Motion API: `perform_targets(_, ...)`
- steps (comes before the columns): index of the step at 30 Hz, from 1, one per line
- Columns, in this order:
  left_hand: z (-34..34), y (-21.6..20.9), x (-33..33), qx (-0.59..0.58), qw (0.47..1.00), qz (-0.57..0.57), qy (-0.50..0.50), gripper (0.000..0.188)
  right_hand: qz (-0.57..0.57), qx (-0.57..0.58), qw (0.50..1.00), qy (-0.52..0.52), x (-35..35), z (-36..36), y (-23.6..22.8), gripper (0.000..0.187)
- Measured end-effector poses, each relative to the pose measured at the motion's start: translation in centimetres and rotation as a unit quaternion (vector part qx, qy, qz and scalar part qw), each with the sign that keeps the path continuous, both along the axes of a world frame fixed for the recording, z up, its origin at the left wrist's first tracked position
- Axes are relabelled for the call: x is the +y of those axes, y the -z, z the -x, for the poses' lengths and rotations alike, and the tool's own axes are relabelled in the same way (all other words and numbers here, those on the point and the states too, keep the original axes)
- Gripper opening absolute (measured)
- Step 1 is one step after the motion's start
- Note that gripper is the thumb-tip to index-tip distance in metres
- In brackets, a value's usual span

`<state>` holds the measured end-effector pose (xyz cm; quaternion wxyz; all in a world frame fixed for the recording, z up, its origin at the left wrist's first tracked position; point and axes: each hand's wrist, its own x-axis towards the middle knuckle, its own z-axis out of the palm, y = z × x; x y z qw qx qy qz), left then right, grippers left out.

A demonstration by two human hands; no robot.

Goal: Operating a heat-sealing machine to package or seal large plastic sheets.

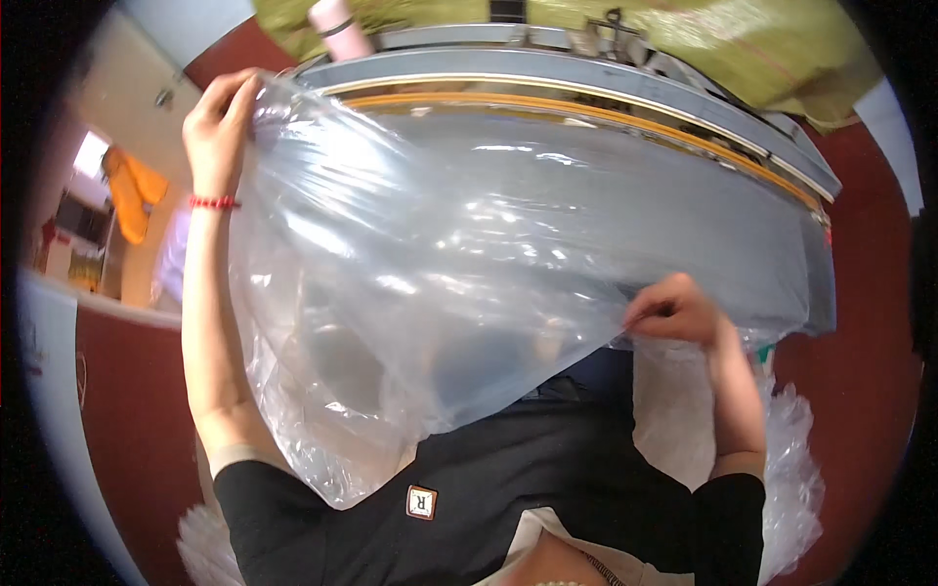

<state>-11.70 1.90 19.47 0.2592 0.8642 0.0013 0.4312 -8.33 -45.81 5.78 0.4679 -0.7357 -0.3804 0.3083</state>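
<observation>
A large sheet of clear plastic film (469,254) spreads across the front of me and hangs down over my lap. Raised at the upper left, my left hand (220,122) pinches a gathered corner of the film. My right hand (674,311) is lower, at right of centre, with its fingers closed on the film's near edge. Between the two hands the film slants down, creased and shiny near the left hand. Under it, a grey work surface (772,234) shows at the right; whether the sheet is one layer or more I cannot tell.
Behind the film runs a long metal bar machine (586,80) with an orange strip (547,101). A pink bottle (339,29) stands at its left end. Yellow-green wrapped bundles (743,44) lie beyond. More clear film (791,479) is bunched at the lower right, over a dark red floor (860,322).
</observation>
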Motion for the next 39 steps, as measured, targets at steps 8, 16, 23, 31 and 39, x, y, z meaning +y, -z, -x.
perform_targets(8,-6.9,3.4,-12.6,0.034,0.955,0.193,0.224,0.015,-0.214,-0.003,0.947,0.239,-6.6,-3.5,-0.9,0.067)
perform_targets(16,-12.0,-1.8,-11.0,-0.107,0.981,0.111,0.113,0.02,0.039,0.229,0.967,-0.107,-0.5,2.8,1.4,0.032)
perform_targets(23,-8.9,6.0,-7.5,0.115,0.992,-0.024,0.034,0.016,0.218,-0.016,0.843,0.492,-21.6,-0.1,-0.8,0.015)
perform_targets(31,-7.3,12.6,-18.7,0.227,0.922,0.197,0.243,0.011,0.249,-0.541,0.416,0.687,-33.3,-8.1,-6.9,0.021)
perform_targets(39,-5.4,18.3,-5.1,0.238,0.963,0.125,-0.009,0.013,0.223,-0.624,0.671,0.333,-21.8,-8.4,4.4,0.027)
